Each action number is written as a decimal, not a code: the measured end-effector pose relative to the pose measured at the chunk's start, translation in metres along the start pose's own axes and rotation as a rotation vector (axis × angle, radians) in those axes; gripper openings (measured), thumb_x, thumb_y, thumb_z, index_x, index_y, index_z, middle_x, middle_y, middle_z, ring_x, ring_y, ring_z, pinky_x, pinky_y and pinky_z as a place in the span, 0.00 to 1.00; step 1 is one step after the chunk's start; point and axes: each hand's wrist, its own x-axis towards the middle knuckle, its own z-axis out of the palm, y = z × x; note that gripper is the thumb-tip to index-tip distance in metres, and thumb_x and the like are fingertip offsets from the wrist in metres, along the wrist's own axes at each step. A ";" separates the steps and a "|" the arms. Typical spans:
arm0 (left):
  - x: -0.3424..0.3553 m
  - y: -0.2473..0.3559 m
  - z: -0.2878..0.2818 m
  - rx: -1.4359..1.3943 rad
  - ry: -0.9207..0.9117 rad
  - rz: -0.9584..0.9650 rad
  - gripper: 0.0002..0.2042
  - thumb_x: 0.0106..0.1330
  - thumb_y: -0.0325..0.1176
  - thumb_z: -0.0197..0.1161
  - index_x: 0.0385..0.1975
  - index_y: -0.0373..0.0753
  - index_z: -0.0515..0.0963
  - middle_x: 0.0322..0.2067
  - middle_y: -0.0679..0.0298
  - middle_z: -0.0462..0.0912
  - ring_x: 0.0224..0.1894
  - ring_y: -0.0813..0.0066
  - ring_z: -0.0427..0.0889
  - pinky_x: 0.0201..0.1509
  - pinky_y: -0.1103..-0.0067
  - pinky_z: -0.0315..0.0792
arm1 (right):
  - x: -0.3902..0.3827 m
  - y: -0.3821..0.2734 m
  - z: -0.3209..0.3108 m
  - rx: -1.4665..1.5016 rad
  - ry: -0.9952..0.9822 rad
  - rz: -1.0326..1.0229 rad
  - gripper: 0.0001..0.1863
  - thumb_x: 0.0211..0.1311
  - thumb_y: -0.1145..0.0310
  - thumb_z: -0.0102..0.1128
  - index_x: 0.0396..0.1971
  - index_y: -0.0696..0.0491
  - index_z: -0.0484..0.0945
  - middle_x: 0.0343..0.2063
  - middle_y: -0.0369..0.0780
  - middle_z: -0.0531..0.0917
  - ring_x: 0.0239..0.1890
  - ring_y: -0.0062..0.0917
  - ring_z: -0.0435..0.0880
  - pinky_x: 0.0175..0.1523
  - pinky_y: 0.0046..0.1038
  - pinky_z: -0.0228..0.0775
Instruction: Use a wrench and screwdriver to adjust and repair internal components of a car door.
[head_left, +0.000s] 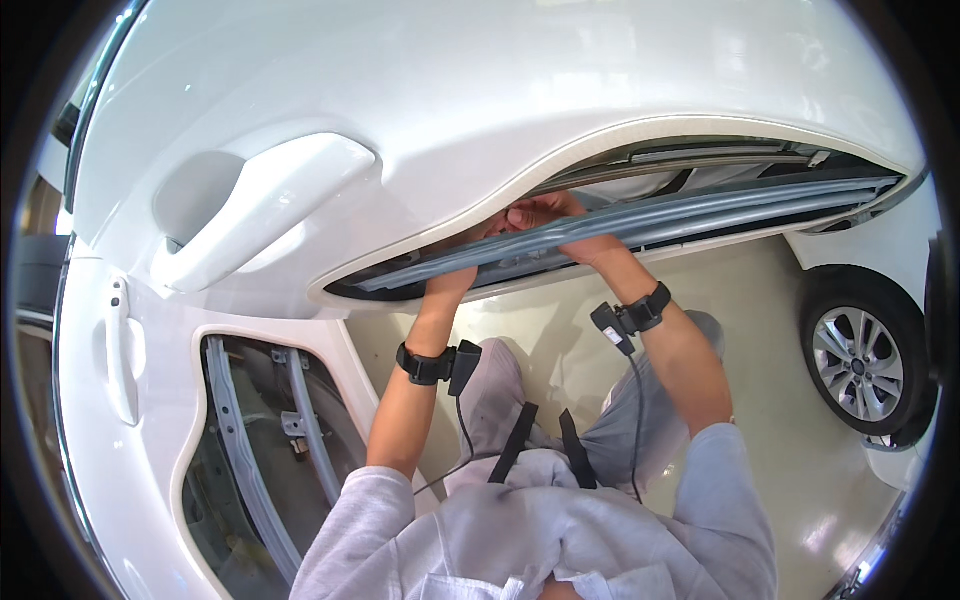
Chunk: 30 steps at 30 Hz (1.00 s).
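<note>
Both my hands reach into the long cutout of a white car door panel [480,80], behind a grey metal beam [620,230] that crosses the opening. My right hand [548,208] has its fingers curled in, fingertips at the far side of the beam. Close beside it, my left hand [484,232] is partly covered by the beam and its visible fingers are drawn together. The fingertips of the two hands nearly meet. Whatever lies between them is too small or hidden to make out. Dark wrist straps with small cabled boxes sit on both my wrists.
A white door handle [265,210] stands out left of the opening. Lower left is another white door with a window-shaped cutout [205,400] showing metal rails, and a second handle [120,350]. A car wheel [858,365] stands at the right above the pale floor [770,480].
</note>
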 end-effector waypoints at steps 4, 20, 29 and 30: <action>0.006 0.003 0.002 0.018 -0.037 -0.011 0.05 0.53 0.23 0.63 0.27 0.31 0.74 0.29 0.57 0.79 0.30 0.73 0.79 0.35 0.79 0.73 | 0.004 0.008 -0.013 -0.055 0.010 -0.047 0.11 0.54 0.70 0.60 0.38 0.55 0.78 0.32 0.36 0.82 0.35 0.19 0.78 0.44 0.21 0.70; 0.015 0.003 -0.005 -0.223 -0.111 0.044 0.07 0.50 0.20 0.65 0.28 0.37 0.76 0.27 0.66 0.78 0.29 0.78 0.78 0.31 0.82 0.73 | 0.006 -0.015 0.000 -0.292 0.128 -0.153 0.10 0.51 0.66 0.65 0.31 0.56 0.78 0.24 0.37 0.81 0.28 0.19 0.79 0.35 0.21 0.71; 0.019 -0.004 -0.007 -0.374 -0.167 0.140 0.12 0.50 0.20 0.66 0.17 0.42 0.69 0.20 0.72 0.74 0.23 0.83 0.72 0.27 0.84 0.68 | 0.009 -0.013 0.020 -0.188 0.204 -0.296 0.10 0.51 0.74 0.63 0.35 0.58 0.76 0.30 0.38 0.81 0.34 0.21 0.79 0.40 0.21 0.74; 0.020 -0.004 -0.007 -0.378 -0.164 0.135 0.12 0.50 0.20 0.66 0.17 0.42 0.69 0.20 0.72 0.74 0.23 0.83 0.72 0.27 0.84 0.68 | 0.009 -0.010 0.021 -0.210 0.254 -0.336 0.11 0.51 0.75 0.63 0.35 0.59 0.76 0.31 0.39 0.81 0.35 0.21 0.79 0.41 0.21 0.74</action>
